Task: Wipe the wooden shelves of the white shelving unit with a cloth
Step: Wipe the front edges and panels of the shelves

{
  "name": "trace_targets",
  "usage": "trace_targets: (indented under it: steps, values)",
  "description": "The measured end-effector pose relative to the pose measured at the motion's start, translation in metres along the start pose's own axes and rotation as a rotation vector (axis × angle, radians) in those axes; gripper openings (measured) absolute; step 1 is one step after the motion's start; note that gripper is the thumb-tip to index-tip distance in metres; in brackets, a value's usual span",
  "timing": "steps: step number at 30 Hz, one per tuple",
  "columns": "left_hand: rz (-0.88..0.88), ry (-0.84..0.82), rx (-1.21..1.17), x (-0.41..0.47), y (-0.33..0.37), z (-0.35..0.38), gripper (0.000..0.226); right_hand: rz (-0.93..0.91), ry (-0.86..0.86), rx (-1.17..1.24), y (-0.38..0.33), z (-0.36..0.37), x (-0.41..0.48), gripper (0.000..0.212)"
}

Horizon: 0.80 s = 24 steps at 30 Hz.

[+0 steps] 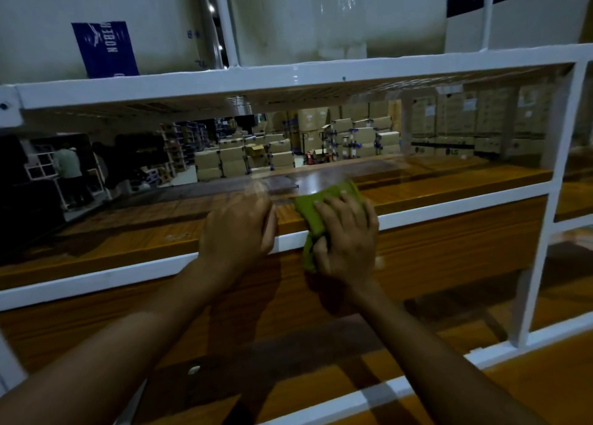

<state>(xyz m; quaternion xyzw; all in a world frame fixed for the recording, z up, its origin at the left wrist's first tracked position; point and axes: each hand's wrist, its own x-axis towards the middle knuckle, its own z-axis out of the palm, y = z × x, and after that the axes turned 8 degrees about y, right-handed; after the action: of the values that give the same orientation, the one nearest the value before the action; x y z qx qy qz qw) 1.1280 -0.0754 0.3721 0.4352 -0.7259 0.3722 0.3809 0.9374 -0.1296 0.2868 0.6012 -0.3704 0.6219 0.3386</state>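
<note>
At the centre of the frame, the left hand (239, 224) curls over the front edge of the wooden shelf (449, 185), gripping its white rail (96, 277) (the fingertips are blurred). Just right of it, the right hand (348, 236) presses a green cloth (313, 209) onto the same shelf edge, fingers clamped on the fabric.

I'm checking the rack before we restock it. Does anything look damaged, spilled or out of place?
Nothing stands out. The wooden shelf looks intact, and the right hand presses a green cloth over its front edge.
</note>
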Motion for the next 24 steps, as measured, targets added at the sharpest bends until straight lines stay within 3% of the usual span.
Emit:
trace_targets:
  steps: [3, 5, 8, 10, 14, 16, 18, 20, 22, 24]
  values:
    - [0.052, 0.004, 0.113, -0.004, 0.004, 0.000, 0.024, 0.212, -0.032, -0.036, -0.008, -0.012, 0.034, 0.034]
    - [0.046, -0.004, 0.130, -0.005, 0.006, 0.002, 0.023, 0.283, -0.176, -0.131, -0.029, -0.007, 0.057, 0.038]
    - [-0.026, -0.006, 0.027, -0.007, 0.004, 0.002, 0.027, 0.106, -0.467, -0.213, -0.059, 0.011, 0.072, 0.051]
    - [-0.031, 0.010, -0.033, -0.010, 0.001, -0.001, 0.028, 0.036, -0.516, -0.155, -0.058, 0.013, 0.073, 0.049]
    - [0.115, -0.051, 0.038, -0.016, -0.001, -0.004, 0.028, -0.160, -0.473, 0.156, -0.030, -0.012, 0.067, 0.046]
    - [0.197, -0.113, 0.092, -0.016, -0.006, -0.003, 0.035, -0.170, -0.427, 0.146, -0.003, -0.024, 0.057, 0.043]
    - [0.253, -0.178, 0.068, -0.018, -0.008, -0.003, 0.043, -0.063, -0.331, 0.025, 0.030, -0.034, 0.044, 0.043]
    - [0.293, -0.200, 0.029, -0.017, -0.009, -0.005, 0.047, 0.156, -0.172, -0.075, 0.047, -0.039, 0.036, 0.039]
    - [0.325, -0.205, 0.010, -0.014, -0.008, -0.007, 0.048, 0.415, -0.048, -0.118, 0.035, -0.035, 0.037, 0.036]
    - [0.320, -0.203, -0.008, -0.012, -0.006, -0.010, 0.048, 0.535, 0.011, -0.144, 0.002, -0.025, 0.038, 0.035]
